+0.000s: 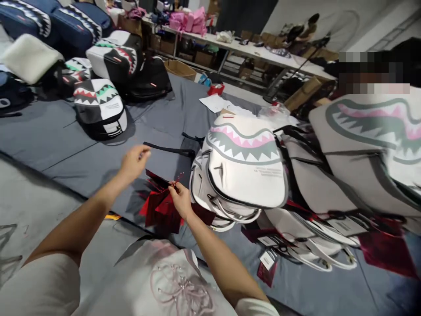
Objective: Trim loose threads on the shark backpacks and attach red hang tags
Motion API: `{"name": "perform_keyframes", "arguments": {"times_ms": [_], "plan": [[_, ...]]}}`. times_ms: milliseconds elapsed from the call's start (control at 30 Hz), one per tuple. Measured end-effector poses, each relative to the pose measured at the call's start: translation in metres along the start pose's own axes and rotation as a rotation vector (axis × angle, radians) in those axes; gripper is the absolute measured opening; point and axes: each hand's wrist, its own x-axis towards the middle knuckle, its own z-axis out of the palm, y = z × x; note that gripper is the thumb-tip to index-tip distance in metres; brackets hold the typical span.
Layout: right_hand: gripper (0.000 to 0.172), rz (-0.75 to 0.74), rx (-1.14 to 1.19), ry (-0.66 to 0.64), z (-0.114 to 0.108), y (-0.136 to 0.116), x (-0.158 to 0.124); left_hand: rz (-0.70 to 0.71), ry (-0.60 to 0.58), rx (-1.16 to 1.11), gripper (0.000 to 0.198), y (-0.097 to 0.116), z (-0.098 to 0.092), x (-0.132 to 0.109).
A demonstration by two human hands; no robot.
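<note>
My right hand [180, 199] pinches the top of a bunch of shiny red hang tags [158, 210], low in front of me over the grey cloth. Up and to the left, my left hand [134, 163] is raised with its fingers closed together; a small dark spot shows at the fingertips, too small to name. Just right of the tags lies a cream backpack [245, 175] with a pink and green shark-mouth print, stacked on another. Its black strap [167, 149] stretches left across the cloth, close to my left hand.
More cream backpacks [355, 131] are piled at the right, with red tags [388, 250] beneath. Black, white and navy backpacks [100, 105] stand at the left back. White paper [220, 105] lies on the grey-covered table [158, 118]. A person [307, 33] is far behind; another is at the right edge.
</note>
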Motion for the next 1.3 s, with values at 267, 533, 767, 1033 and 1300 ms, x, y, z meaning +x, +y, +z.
{"name": "perform_keyframes", "arguments": {"times_ms": [267,533,767,1033,1300], "plan": [[0.037,0.285,0.128,0.046,0.013,0.063,0.033,0.0,-0.295,0.296,0.021,-0.042,0.079,-0.101],[0.039,0.299,0.188,0.061,0.009,0.07,0.044,0.131,-0.293,0.525,0.011,-0.044,0.117,-0.087],[0.039,0.268,0.231,0.112,-0.003,0.076,0.058,0.285,-0.332,0.624,0.026,-0.04,0.115,-0.068],[0.038,0.212,0.141,0.241,0.0,0.078,0.068,0.354,-0.444,0.577,0.016,-0.052,0.126,-0.045],[0.031,0.23,0.119,0.337,0.043,0.077,0.093,0.319,-0.605,0.664,0.022,-0.074,0.057,-0.007]]}}
